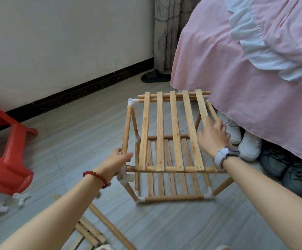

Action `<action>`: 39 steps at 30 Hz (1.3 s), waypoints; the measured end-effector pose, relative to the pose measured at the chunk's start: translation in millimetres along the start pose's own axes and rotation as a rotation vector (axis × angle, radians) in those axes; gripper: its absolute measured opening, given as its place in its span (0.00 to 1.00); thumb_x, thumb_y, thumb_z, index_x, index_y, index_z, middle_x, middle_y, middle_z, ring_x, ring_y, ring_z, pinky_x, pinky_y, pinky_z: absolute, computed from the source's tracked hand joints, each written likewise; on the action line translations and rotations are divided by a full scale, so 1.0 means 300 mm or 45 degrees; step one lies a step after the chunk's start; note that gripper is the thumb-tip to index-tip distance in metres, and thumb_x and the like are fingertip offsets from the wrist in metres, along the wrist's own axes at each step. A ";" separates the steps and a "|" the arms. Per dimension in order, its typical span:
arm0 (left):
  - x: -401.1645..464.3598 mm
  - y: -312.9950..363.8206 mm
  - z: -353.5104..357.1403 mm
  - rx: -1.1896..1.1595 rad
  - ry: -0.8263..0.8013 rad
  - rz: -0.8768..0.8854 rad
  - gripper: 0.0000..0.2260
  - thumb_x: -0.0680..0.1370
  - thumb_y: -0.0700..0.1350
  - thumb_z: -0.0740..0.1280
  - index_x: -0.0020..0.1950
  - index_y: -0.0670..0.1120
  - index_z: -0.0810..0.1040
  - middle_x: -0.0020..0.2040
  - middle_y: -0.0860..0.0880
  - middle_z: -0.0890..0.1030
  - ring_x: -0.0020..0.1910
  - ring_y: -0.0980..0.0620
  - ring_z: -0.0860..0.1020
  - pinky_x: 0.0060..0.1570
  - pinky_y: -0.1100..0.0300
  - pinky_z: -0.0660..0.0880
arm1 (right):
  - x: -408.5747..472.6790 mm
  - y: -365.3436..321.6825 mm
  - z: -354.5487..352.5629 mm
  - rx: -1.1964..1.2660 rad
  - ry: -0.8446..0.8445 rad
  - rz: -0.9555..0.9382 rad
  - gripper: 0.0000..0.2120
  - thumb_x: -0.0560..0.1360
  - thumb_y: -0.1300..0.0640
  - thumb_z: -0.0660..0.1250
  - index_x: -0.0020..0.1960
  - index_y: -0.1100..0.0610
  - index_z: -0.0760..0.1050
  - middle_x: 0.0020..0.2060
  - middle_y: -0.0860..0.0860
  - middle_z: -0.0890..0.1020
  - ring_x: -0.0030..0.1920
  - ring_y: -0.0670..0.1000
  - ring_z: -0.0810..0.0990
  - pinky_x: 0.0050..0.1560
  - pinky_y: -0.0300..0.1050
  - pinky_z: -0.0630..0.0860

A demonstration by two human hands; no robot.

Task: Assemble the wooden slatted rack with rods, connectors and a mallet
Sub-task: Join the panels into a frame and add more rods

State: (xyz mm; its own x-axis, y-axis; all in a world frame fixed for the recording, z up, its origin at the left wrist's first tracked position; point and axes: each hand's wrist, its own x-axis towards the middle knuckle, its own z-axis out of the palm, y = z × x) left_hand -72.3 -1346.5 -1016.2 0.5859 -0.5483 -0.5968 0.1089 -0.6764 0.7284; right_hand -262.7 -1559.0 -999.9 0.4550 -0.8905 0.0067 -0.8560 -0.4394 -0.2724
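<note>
The rack (170, 141) in front of me is bare, pale wood, matt and unvarnished, with grain showing on the flat slats (175, 130) and smoother round rods (174, 197). Its corner connectors (124, 177) are white plastic with a faint sheen. The floor (74, 141) is grey tile, smooth with a soft streaked pattern. The stool (7, 159) to my left is glossy red plastic. The bed cover (255, 87) is pink matt cloth, softly creased. On my left wrist sits a bracelet (96, 175) of shiny red beads; on my right, a watch (224, 156) with a smooth pale strap.
</note>
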 end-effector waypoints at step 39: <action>0.025 -0.132 0.059 -0.092 0.202 0.263 0.08 0.82 0.49 0.57 0.46 0.48 0.70 0.37 0.49 0.70 0.36 0.52 0.70 0.40 0.56 0.72 | -0.298 -0.128 0.103 -0.377 0.284 -1.333 0.51 0.53 0.65 0.80 0.71 0.52 0.60 0.33 0.49 0.77 0.53 0.59 0.79 0.43 0.49 0.80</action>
State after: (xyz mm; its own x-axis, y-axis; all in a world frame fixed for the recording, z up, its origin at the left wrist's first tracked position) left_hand -86.5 -1332.5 -1055.4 0.7198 -0.5830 -0.3767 0.0278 -0.5181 0.8549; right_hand -262.9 -1459.0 -1019.7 0.9586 -0.0508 0.2803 -0.1128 -0.9713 0.2096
